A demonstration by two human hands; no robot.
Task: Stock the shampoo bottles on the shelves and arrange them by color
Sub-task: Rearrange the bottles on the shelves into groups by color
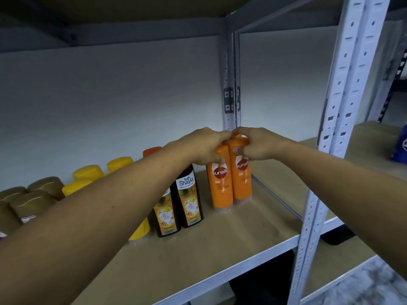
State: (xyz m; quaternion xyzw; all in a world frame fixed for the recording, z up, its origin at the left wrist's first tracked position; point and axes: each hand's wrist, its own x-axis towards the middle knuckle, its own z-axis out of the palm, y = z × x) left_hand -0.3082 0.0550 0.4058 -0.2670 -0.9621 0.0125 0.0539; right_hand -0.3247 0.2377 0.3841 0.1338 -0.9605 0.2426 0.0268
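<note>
Upright on the shelf [220, 234] stand two orange Sunsilk bottles [231, 183], touching side by side, long axes vertical, labels facing out. They sit just left of the rear corner post [229, 84]. Each hand takes one from above. The left hand [202, 146] is curled over the cap of the left bottle, and the right hand [257, 144] has its fingers [244, 154] wrapped on the cap of the right one. The two hands nearly meet over the tops. Both are equally near, so any shift looks like a joint slide or lift.

The caps are mostly covered. A sliver of orange behind them may be a third bottle, but I cannot tell. To the left stand two dark Safi Shayla bottles [189, 199], then yellow bottles [88, 172] and brown-capped bottles [44, 183], all partly hidden by the left forearm. A blue object [400, 144] is cut off at the right edge.
</note>
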